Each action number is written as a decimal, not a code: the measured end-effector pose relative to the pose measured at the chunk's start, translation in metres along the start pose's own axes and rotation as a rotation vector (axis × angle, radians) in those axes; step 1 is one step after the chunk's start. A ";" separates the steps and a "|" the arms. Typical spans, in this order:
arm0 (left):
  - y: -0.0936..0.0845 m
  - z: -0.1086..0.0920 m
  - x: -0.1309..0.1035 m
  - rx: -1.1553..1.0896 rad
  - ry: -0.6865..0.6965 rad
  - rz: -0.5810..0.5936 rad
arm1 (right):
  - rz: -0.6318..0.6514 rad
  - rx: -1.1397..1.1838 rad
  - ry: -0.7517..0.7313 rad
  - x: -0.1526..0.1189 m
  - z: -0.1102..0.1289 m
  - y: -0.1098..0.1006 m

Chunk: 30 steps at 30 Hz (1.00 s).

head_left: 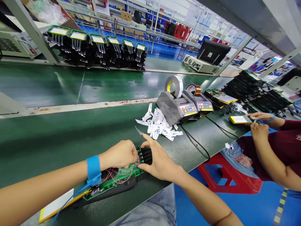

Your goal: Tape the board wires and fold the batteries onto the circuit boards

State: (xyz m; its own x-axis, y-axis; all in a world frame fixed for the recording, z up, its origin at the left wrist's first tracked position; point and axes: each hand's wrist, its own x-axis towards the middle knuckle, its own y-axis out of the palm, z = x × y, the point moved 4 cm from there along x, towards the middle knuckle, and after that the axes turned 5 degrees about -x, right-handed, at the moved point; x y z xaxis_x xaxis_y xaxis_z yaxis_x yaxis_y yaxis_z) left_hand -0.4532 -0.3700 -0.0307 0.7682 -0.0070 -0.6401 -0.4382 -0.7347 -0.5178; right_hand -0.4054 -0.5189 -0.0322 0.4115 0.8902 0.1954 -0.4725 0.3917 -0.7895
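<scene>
Evidently, had the left hand [122, 153] curled over the green circuit board [125, 172] at lower centre of the frame, with fingertips partly hidden; could not tell whether clamped on anything. Bracketed the black end piece [146, 155] with the right hand [160, 159], holding thumb and forefinger apart; could not tell how firmly pressed. Could have plucked loose the red wires [111, 173] by tugging too hard, or snagged them with the blue wrist strap's [93, 169] cord. Worked at a green bench top [58, 141], strewn mid-frame with backing strips [157, 124] beside two tape dispensers [169, 110]; faced shelving [169, 39] at the top, near a co-worker [279, 150] at far right.
</scene>
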 end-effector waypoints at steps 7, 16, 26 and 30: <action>-0.005 -0.002 -0.002 -0.079 -0.018 0.049 | -0.018 -0.007 -0.100 0.002 0.010 -0.002; -0.002 0.003 0.004 -0.179 0.029 0.087 | 0.128 0.328 0.306 0.008 -0.021 0.006; -0.003 0.000 0.009 -0.071 -0.008 0.025 | 0.306 0.449 0.337 0.026 -0.036 0.006; -0.001 0.000 0.010 -0.037 0.000 0.035 | 0.441 0.398 0.296 0.037 -0.040 0.004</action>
State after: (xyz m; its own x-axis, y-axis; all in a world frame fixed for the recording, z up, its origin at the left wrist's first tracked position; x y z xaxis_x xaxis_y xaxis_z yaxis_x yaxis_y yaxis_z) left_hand -0.4449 -0.3695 -0.0366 0.7529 -0.0330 -0.6573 -0.4469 -0.7588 -0.4738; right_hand -0.3607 -0.4937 -0.0515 0.2835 0.9076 -0.3098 -0.8743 0.1119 -0.4722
